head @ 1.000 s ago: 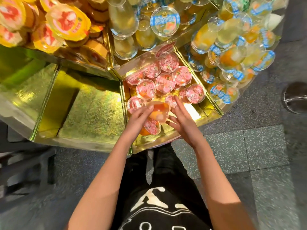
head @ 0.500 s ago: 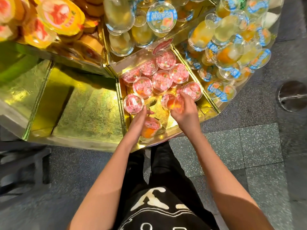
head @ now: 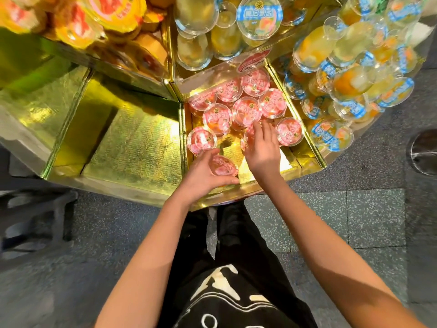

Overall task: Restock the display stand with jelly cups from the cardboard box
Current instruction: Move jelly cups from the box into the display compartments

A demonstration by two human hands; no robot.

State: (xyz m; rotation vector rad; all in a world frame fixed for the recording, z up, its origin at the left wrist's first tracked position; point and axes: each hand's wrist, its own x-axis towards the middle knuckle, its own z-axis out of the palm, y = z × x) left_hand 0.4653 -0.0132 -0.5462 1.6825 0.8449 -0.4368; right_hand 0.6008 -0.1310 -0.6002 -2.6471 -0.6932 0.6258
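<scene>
Several pink-lidded jelly cups lie in the middle gold compartment of the display stand. My left hand curls round one pink-lidded cup near the compartment's front edge. My right hand lies over another pink cup further in, fingers spread on it; that cup is mostly hidden. The cardboard box is not in view.
The gold compartment to the left holds nothing. Yellow-lidded cups fill the upper left shelf, blue-lidded ones the upper middle and the right section. A metal post base stands on the floor at right.
My right hand carried its cup further into the compartment and set it among the others. My left hand closed round the cup at the front edge.
</scene>
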